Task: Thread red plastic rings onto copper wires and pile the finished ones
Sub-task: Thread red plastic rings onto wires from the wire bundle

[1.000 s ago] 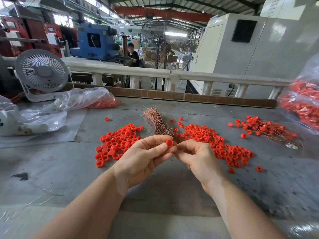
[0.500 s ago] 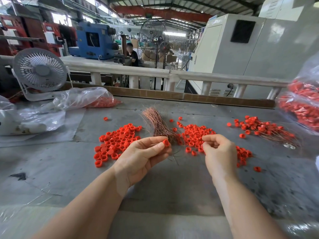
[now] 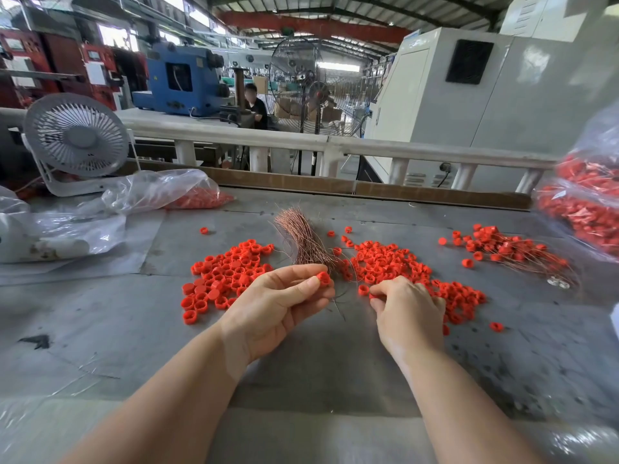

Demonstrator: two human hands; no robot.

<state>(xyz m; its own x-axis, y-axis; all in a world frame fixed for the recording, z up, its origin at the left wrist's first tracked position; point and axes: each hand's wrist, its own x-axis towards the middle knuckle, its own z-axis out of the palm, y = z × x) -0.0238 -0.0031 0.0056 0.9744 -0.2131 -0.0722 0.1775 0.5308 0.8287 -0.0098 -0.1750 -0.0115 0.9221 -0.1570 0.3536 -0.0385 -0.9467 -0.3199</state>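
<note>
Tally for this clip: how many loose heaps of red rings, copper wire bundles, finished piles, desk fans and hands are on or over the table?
Loose heaps of red rings: 2
Copper wire bundle: 1
Finished pile: 1
Desk fan: 1
Hands: 2, left hand, right hand
Total: 7

You're in a factory hall, grey worktable [image 3: 100, 329] under you, white railing [image 3: 335, 144] past it, small desk fan [image 3: 76, 139] on your left, blue machine [image 3: 181, 83], big pedestal fan [image 3: 301, 78], white cabinet [image 3: 469, 95], daylight through high windows
</note>
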